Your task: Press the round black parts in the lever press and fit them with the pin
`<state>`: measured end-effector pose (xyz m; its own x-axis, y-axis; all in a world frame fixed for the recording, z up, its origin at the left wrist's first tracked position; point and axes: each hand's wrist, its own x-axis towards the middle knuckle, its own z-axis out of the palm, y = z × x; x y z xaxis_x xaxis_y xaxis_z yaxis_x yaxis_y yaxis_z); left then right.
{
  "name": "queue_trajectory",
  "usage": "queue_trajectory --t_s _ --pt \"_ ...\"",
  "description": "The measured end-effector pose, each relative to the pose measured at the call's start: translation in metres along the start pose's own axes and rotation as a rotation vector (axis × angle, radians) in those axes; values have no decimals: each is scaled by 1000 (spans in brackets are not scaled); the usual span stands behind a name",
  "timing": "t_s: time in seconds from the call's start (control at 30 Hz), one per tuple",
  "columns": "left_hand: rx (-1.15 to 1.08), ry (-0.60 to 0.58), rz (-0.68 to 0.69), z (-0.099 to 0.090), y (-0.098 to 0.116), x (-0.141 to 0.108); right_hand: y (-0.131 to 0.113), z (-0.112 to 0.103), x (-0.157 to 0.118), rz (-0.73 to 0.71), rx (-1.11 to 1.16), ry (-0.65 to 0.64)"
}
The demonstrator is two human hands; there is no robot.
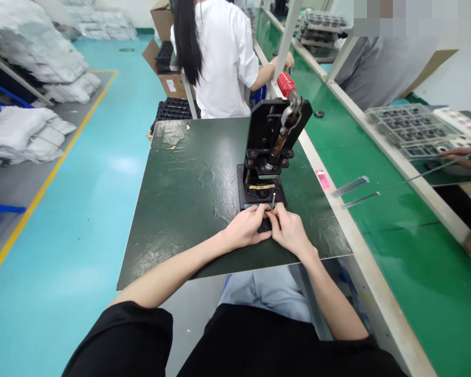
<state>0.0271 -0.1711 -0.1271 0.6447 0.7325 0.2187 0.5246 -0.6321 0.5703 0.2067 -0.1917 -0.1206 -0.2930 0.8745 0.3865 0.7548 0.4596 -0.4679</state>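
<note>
Close to the front of a dark green tabletop point(188, 183), my two hands meet fingertip to fingertip. A small round black part point(265, 225) shows between them, mostly covered by the fingers. My left hand point(245, 228) is closed around its left side. With pinched fingers, my right hand point(292, 230) touches it from the right, and a thin pale strip point(273, 200) stands up from those fingertips. Just beyond the hands is a black hand press point(269, 141) with a red grip point(286, 84), its lever upright. A yellow strip point(261, 187) lies across its base.
A green conveyor point(377, 167) runs along the right, carrying thin strips point(351, 186), a pink piece point(322, 179) and a black disc point(318, 113). Trays of parts point(416, 125) stand beyond it. A person in white point(225, 57) works ahead; another person's hand point(467, 157) holds a long strip.
</note>
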Motion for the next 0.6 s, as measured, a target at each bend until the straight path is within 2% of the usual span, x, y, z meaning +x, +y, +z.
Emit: queue_trajectory --t_s 0.2,0.3,0.37,0.47,0.53,0.6 --pt "-57 16 -18 1 -2 1 2 -3 -3 91 214 -15" --pt "-69 19 -18 2 -2 2 1 -3 -3 140 347 31" --pt "-71 18 -21 2 -2 2 0 -3 -2 181 433 114" --pt "-77 22 -39 2 -1 2 1 -7 -2 262 518 350" --pt "-79 29 -46 2 -1 2 4 -13 -5 273 449 514" --pt "-57 34 -42 1 -1 1 10 -23 -9 185 237 582"
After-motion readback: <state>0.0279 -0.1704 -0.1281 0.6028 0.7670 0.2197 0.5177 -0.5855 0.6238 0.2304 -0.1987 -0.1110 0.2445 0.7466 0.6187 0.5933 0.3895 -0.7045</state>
